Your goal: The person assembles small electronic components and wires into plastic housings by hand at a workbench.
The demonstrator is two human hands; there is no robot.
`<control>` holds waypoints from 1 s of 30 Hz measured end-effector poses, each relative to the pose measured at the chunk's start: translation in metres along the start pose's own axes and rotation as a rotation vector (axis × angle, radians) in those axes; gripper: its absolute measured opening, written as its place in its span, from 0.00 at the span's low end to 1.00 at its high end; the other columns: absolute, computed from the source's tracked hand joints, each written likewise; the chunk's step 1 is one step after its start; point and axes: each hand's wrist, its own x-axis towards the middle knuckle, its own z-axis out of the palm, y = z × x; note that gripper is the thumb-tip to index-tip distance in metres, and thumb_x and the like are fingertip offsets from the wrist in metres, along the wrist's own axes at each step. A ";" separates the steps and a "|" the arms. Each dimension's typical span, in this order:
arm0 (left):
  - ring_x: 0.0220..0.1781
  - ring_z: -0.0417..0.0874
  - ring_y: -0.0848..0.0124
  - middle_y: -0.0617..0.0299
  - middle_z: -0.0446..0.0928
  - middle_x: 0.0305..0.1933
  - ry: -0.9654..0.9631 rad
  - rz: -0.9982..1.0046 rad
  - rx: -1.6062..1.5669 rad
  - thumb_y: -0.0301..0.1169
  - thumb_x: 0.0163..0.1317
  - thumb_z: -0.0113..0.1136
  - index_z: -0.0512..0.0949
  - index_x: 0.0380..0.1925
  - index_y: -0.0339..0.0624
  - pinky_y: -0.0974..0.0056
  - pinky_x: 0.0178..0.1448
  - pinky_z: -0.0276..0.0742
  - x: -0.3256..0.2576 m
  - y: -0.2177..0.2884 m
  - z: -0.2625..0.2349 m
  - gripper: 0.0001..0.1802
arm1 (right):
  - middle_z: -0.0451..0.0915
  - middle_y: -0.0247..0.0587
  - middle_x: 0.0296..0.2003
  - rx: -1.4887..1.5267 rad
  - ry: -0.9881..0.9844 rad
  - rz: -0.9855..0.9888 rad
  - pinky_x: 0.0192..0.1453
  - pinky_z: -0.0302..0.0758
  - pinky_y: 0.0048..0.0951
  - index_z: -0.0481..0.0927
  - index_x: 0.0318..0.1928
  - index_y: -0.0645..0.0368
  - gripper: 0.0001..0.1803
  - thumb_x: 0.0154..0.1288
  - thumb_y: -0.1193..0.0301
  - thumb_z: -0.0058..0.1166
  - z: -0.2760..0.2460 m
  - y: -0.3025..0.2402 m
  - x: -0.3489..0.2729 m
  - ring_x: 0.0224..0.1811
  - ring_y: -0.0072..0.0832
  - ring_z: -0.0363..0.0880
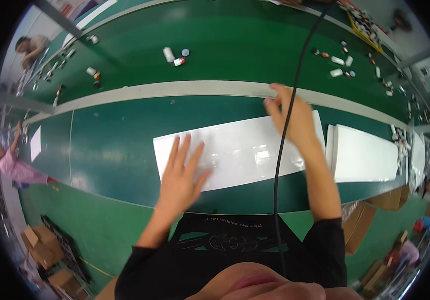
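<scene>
A long, glossy white sheet (245, 145) lies slightly aslant on the green table in front of me. Light reflects off its surface in several patches. My left hand (179, 175) rests on its left end, fingers spread, palm down. Over the sheet's right part, toward its far edge, reaches my right hand (295, 116). Its thumb and forefinger are apart with nothing visible between them, and the other fingers are partly hidden. A black cable (290, 110) hangs across the view in front of the right hand.
To the right lies a stack of white sheets (365, 152). Beyond a pale rail (190, 89) runs a green belt (235, 50) with small bottles (169, 54) scattered on it. Cardboard boxes (44, 245) stand on the floor at left. Other people (17, 157) are at the sides.
</scene>
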 end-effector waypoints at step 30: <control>0.45 0.82 0.66 0.53 0.80 0.49 -0.263 -0.052 -0.677 0.25 0.62 0.57 0.76 0.54 0.40 0.65 0.45 0.78 0.073 0.029 0.024 0.19 | 0.72 0.43 0.42 0.253 0.191 0.088 0.38 0.74 0.33 0.75 0.48 0.58 0.17 0.58 0.72 0.61 0.030 0.029 0.004 0.37 0.33 0.76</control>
